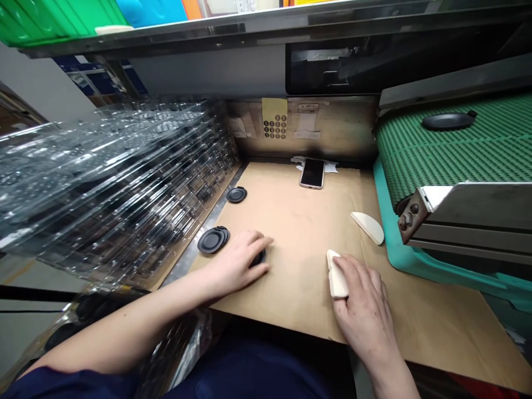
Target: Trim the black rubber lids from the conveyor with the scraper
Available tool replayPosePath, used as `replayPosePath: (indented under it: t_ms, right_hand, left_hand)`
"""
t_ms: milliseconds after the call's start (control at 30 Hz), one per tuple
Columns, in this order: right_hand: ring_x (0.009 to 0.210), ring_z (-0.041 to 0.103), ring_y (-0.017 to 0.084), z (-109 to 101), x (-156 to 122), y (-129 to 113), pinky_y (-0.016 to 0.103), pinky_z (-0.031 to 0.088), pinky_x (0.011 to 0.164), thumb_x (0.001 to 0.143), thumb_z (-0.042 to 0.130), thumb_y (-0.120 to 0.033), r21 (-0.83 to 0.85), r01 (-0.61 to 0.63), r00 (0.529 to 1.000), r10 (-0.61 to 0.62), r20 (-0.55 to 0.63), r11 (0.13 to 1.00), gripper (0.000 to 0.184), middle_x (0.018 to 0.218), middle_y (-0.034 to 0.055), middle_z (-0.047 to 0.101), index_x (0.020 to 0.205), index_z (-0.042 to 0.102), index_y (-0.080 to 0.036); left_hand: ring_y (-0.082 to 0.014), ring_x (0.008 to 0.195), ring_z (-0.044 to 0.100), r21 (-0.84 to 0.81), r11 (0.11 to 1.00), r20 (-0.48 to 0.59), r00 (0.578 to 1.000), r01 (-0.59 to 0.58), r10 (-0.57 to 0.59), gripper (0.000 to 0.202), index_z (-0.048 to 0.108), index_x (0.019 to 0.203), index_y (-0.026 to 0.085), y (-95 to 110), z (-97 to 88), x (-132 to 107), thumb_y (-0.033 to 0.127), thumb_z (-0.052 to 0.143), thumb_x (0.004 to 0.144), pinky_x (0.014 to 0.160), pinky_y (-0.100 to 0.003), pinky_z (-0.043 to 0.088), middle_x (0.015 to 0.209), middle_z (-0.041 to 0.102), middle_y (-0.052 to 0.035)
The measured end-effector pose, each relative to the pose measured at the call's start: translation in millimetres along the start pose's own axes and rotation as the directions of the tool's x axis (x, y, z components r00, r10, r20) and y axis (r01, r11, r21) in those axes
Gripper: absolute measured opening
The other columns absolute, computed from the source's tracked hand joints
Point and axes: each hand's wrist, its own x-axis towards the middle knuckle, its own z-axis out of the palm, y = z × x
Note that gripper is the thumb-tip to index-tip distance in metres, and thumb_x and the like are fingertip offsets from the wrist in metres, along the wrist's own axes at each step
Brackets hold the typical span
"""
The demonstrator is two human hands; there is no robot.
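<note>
1. A sheet of brown kraft paper [291,233] covers a steel tabletop [188,260], beneath a metal shelf [208,41].
2. The left hand [238,261] is cupped narrowly over a black round disc [259,257], mostly hiding it. Whether it grips the disc cannot be told.
3. The right hand [361,293] is curled narrowly around a cream crescent-shaped pad [337,275], holding it upright on its long edge.
4. A second cream pad [368,228] lies on the paper ahead of the right hand, near the belt's teal frame [409,260].
5. Just beyond the left hand sits a small stack of black discs [213,240]. Farther on lies a single black disc [236,194].
6. Well apart, a black tabbed disc [449,121] rests on a green mesh conveyor belt [461,158].
7. A smartphone [312,173] lies at the paper's far edge. Stacked clear plastic trays [112,188] fill the left side.
</note>
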Motion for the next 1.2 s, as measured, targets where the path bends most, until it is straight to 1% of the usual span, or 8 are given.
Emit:
replayPosePath:
  t_ms: [133, 267, 433, 600, 700, 833, 1000, 1200]
  right_hand:
    - [0.110, 0.057, 0.032, 2, -1, 2, 0.052, 0.050, 0.097, 0.089, 0.048, -0.014, 0.024, -0.007, 1.000, 0.007, -0.006, 1.000, 0.042, 0.137, 0.0099, 0.062, 0.129, 0.055, -0.022]
    - [0.110, 0.057, 0.032, 3, -1, 1, 0.051, 0.050, 0.095, 0.088, 0.047, -0.012, 0.031, -0.006, 1.000, 0.007, -0.017, 1.000, 0.045, 0.137, 0.0100, 0.063, 0.131, 0.054, -0.022]
    - [0.111, 0.058, 0.031, 4, -1, 0, 0.050, 0.050, 0.094, 0.090, 0.046, -0.012, 0.040, 0.002, 0.999, 0.000, -0.039, 0.999, 0.043, 0.133, 0.0098, 0.064, 0.131, 0.054, -0.021]
    - [0.113, 0.057, 0.032, 4, -3, 2, 0.052, 0.050, 0.096, 0.090, 0.047, -0.012, 0.088, -0.024, 0.999, 0.026, -0.022, 0.996, 0.047, 0.136, 0.0087, 0.063, 0.135, 0.053, -0.023]
    - [0.118, 0.056, 0.030, 2, -5, 2, 0.050, 0.051, 0.099, 0.088, 0.047, -0.009, 0.184, -0.021, 1.000, 0.023, -0.013, 0.983, 0.052, 0.138, 0.0069, 0.061, 0.137, 0.054, -0.025]
    - [0.114, 0.058, 0.024, -8, -5, -2, 0.041, 0.052, 0.096, 0.089, 0.049, -0.007, 0.383, 0.001, 0.999, 0.016, -0.044, 0.924, 0.043, 0.125, 0.0033, 0.066, 0.124, 0.060, -0.029]
    - [0.101, 0.063, 0.020, -18, -5, -9, 0.034, 0.055, 0.089, 0.095, 0.060, -0.024, 0.482, -0.051, 0.991, 0.106, -0.087, 0.875, 0.016, 0.107, 0.0028, 0.067, 0.111, 0.060, -0.027]
    - [0.111, 0.067, 0.019, -14, -9, -9, 0.031, 0.056, 0.097, 0.090, 0.052, -0.017, 0.493, -0.119, 0.963, 0.221, -0.153, 0.862, 0.031, 0.119, 0.0055, 0.067, 0.121, 0.057, -0.024]
  left_hand:
    - [-0.0343, 0.133, 0.045, 0.094, 0.988, -0.137, 0.984, 0.125, -0.112, 0.058, 0.049, 0.146, 0.018, -37, -31.3, 52, 0.040, 0.056, 0.093, 0.117, -0.052, 0.035, 0.137, 0.050, -0.0160]
    - [-0.0389, 0.134, 0.040, 0.152, 0.942, -0.199, 0.943, 0.298, -0.266, 0.067, 0.048, 0.146, 0.010, -89, -52.0, 92, 0.039, 0.061, 0.086, 0.114, -0.057, 0.034, 0.136, 0.045, -0.0206]
    - [-0.0384, 0.131, 0.043, 0.178, 0.895, -0.194, 0.907, 0.408, -0.375, 0.072, 0.052, 0.141, 0.015, -138, -45.9, 104, 0.041, 0.068, 0.076, 0.114, -0.056, 0.035, 0.132, 0.046, -0.0174]
    - [-0.0375, 0.135, 0.041, 0.172, 0.898, -0.221, 0.904, 0.406, -0.366, 0.072, 0.049, 0.142, 0.015, -146, -38.6, 101, 0.046, 0.067, 0.079, 0.117, -0.054, 0.033, 0.138, 0.045, -0.0173]
    - [-0.0379, 0.138, 0.038, 0.157, 0.920, -0.257, 0.914, 0.360, -0.314, 0.068, 0.049, 0.142, 0.015, -129, -42.0, 106, 0.047, 0.063, 0.083, 0.118, -0.056, 0.031, 0.141, 0.043, -0.0179]
    - [-0.0322, 0.139, 0.042, 0.113, 0.975, -0.264, 0.952, 0.193, -0.158, 0.064, 0.050, 0.143, 0.019, -85, -52.6, 128, 0.049, 0.061, 0.088, 0.119, -0.050, 0.034, 0.142, 0.046, -0.0143]
    - [-0.0274, 0.134, 0.049, 0.031, 0.998, -0.261, 0.963, -0.061, 0.067, 0.058, 0.054, 0.140, 0.022, -8, -66.9, 181, 0.049, 0.062, 0.089, 0.113, -0.044, 0.045, 0.140, 0.050, -0.0109]
    - [-0.0275, 0.124, 0.057, -0.052, 0.975, -0.246, 0.949, -0.215, 0.196, 0.058, 0.055, 0.139, 0.020, 75, -66.2, 257, 0.048, 0.063, 0.088, 0.107, -0.046, 0.050, 0.138, 0.051, -0.0128]
